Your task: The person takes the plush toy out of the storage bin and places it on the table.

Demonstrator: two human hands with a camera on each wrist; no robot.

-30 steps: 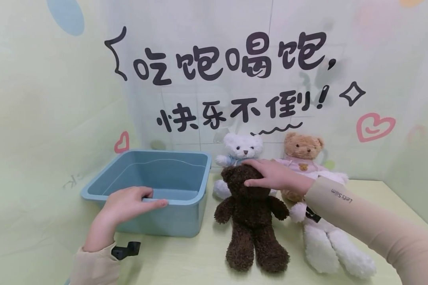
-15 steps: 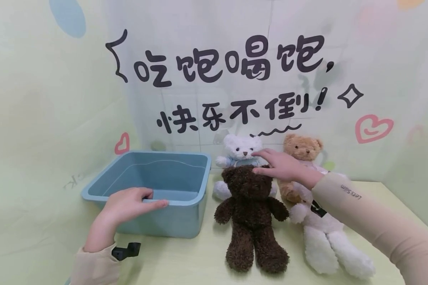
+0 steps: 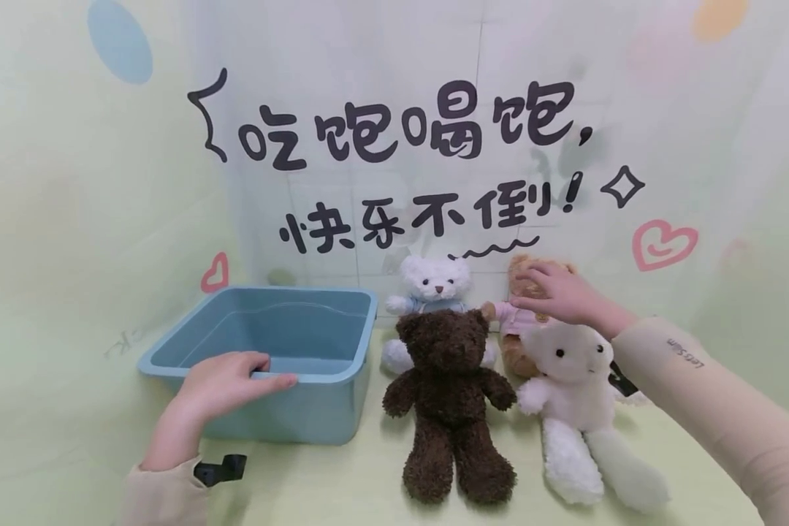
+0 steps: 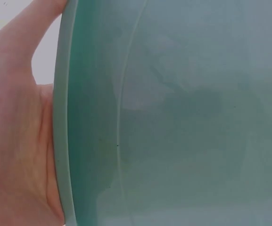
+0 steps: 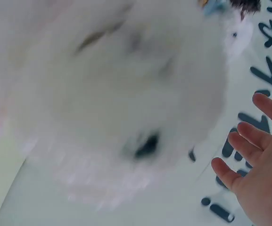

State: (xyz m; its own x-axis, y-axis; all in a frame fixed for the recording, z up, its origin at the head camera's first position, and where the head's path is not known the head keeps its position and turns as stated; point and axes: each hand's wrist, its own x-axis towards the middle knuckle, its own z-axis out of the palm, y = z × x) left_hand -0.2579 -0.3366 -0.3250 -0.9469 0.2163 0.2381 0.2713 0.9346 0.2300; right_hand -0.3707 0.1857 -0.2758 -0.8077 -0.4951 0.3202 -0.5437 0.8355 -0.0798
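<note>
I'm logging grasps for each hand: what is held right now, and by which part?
The left hand grips the blue tub by its near rim. The right hand holds nothing; its straight fingers are at the tan bear's head.

My head camera looks forward and a little down from a moderate distance, taking in the bin (image 3: 263,343), four bears and the lettered wall (image 3: 408,131). The camera on my left wrist sits pressed close to the bin (image 4: 173,117), facing its wall with my palm at the rim. The one on my right wrist looks up from just beneath the cream bear (image 5: 117,94), blurred by nearness, and shares that bear (image 3: 575,365) and the wall (image 5: 267,75) with the head view.
</note>
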